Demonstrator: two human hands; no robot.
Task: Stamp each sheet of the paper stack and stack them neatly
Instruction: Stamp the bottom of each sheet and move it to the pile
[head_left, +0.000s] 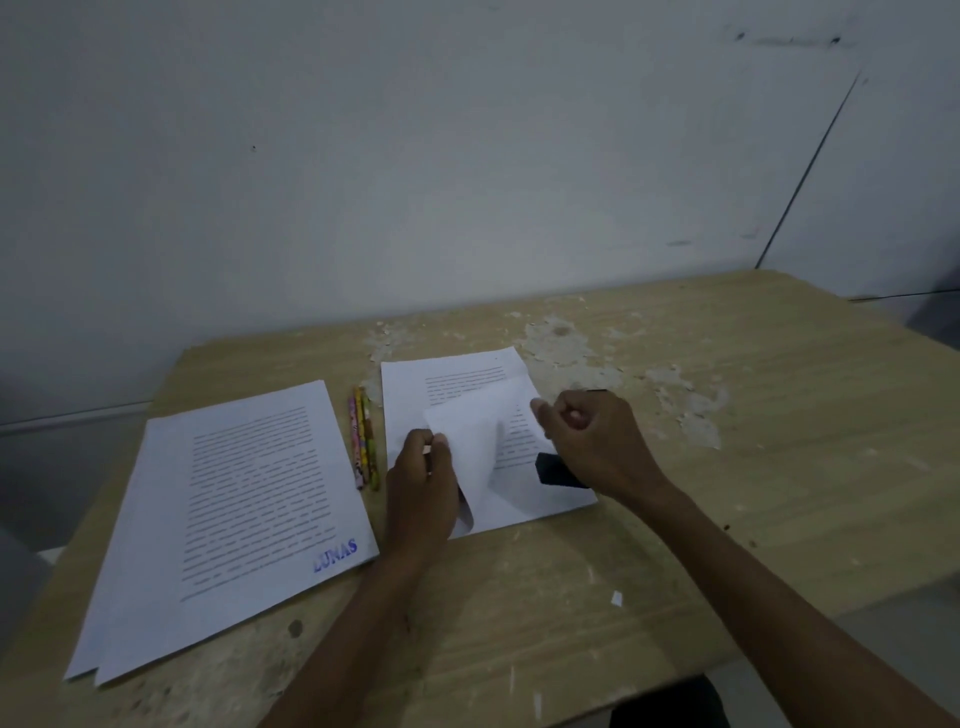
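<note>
The left hand (418, 483) pinches the top sheet (470, 457) of the right pile (457, 374) near the middle of the frame, and the sheet curls up and over. The right hand (592, 441) is curled into a fist just right of it, above the black stamp (558, 470), which sits on the lower right part of that pile. I cannot tell if this hand holds the stamp or only hangs over it. The left pile (239, 514) lies at the lower left of the worktop (727, 467), and its top page has a blue mark, "LUNAS" (335, 556), in the bottom corner. Its edges are a bit uneven. Some pencils (363, 441) lie between the two piles. Paper is very light and floppy, so it bends and can crease or slide off. I think it is best to hold a sheet by a corner or an edge, with soft fingers, and lift just one. The stamp looks hard and small, easy to hold around its sides.
</note>
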